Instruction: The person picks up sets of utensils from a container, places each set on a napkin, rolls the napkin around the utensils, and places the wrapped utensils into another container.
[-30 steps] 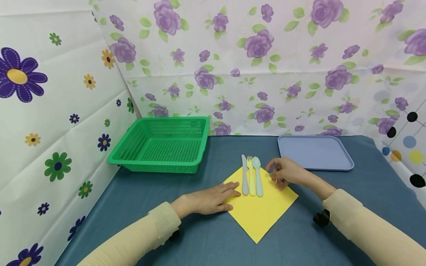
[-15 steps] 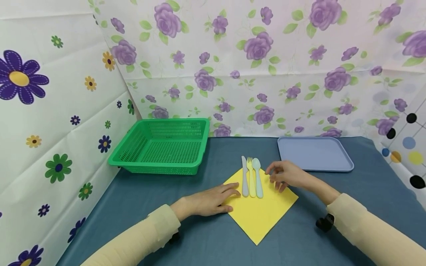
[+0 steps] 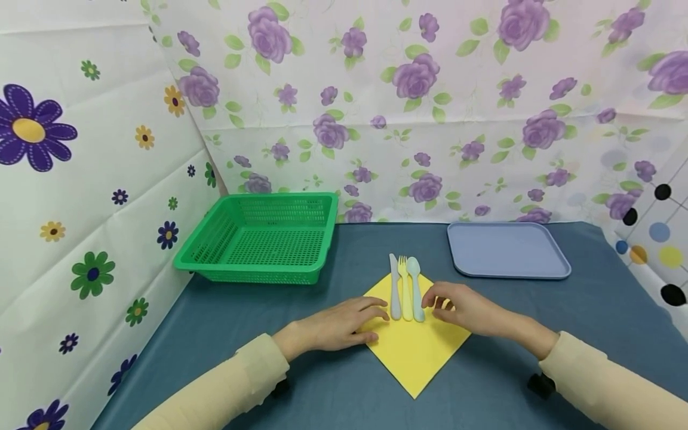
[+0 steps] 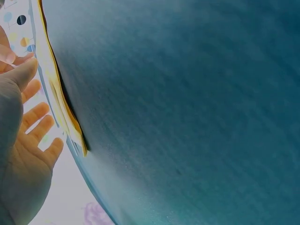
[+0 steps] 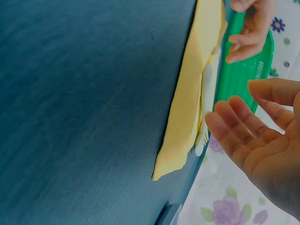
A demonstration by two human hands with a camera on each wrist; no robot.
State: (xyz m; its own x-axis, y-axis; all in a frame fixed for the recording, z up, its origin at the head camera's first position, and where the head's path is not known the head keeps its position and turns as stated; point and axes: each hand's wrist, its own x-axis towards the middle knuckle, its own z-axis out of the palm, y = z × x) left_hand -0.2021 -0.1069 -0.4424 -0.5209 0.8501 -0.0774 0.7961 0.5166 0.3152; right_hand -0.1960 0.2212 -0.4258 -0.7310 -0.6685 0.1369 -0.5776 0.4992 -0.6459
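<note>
A yellow napkin (image 3: 414,364) lies corner-forward on the table. On its upper half, side by side, lie a greyish knife (image 3: 395,295), a pale yellow fork (image 3: 405,295) and a pale green spoon (image 3: 416,286). My left hand (image 3: 344,325) is at the napkin's left corner, fingers spread loosely toward the knife handle. Loosely bent, the fingers of my right hand (image 3: 464,307) are over the napkin's right side, fingertips close beside the spoon's handle. The right wrist view shows nothing held in the right hand (image 5: 267,150); the napkin (image 5: 180,117) appears there edge-on.
At the back left stands a green perforated basket (image 3: 247,267). A blue-grey rectangular tray (image 3: 507,251) lies at the back right. Blue cloth (image 3: 317,394) covers the table, and a floral curtain (image 3: 376,77) hangs behind it.
My right hand has come nearer to me along the napkin's right side, from near the spoon's bowl to beside its handle. The left hand and the cutlery have stayed in place.
</note>
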